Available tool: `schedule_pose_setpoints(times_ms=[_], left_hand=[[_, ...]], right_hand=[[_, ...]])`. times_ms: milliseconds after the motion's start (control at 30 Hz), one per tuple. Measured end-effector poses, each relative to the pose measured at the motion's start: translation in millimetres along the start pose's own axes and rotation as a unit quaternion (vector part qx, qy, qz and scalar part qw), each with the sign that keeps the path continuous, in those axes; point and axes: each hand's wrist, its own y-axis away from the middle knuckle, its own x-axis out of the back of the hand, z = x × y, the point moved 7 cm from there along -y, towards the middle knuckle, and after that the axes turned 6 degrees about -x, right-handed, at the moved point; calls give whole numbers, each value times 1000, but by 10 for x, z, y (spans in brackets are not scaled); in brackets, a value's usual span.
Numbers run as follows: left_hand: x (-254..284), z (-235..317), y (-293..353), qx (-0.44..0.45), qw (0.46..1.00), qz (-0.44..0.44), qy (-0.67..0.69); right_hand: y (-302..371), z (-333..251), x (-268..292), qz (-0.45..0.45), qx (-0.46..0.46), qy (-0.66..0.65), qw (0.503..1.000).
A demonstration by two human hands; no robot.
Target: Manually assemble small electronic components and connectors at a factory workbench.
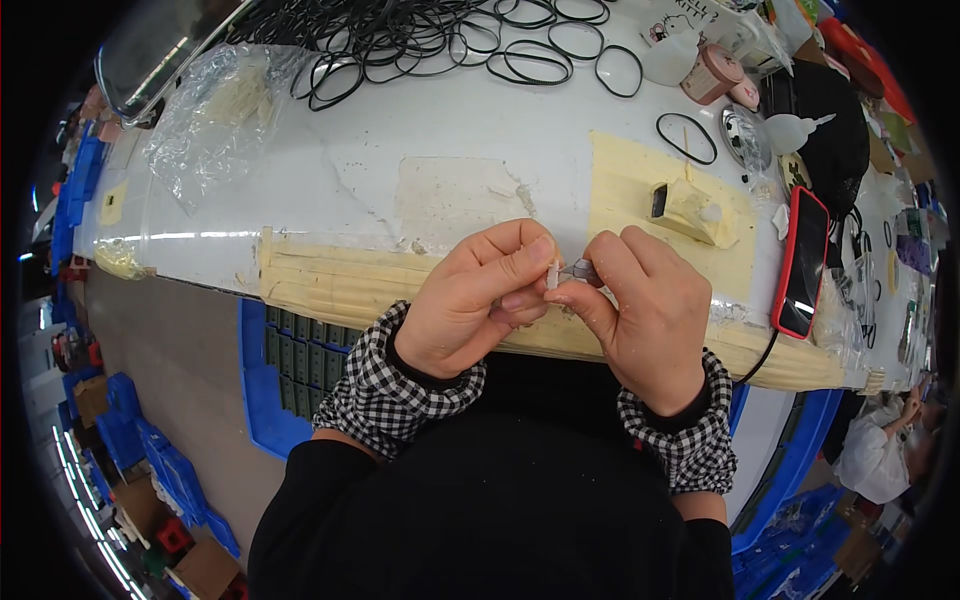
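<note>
Above the table's near edge, my left hand (470, 300) pinches a small whitish piece (553, 276) between thumb and fingertips. My right hand (650, 315) is closed on a small grey metal blade-like piece (580, 268), whose end meets the whitish piece. Fingers cover most of both items, so their exact kind cannot be told. Many black rubber rings (410, 40) lie heaped and loose at the far side of the table. One single ring (686, 138) rests apart, on yellow tape to the right.
Yellow tape (340, 275) lines the table edge. Rightward are a red-cased phone (803, 262) with a cable, a pink tub (712, 74) and a squeeze bottle (795, 131). A see-through plastic bag (215, 115) lies left. Below stands a blue crate (258, 400) holding dark parts.
</note>
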Motion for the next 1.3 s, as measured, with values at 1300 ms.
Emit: schedule_pose_setpoints(times_ms=[1300], left_hand=[[301,329,66,-144,974,164,-67]], right_hand=[[-125,250,-326,3,-100,-164,981]])
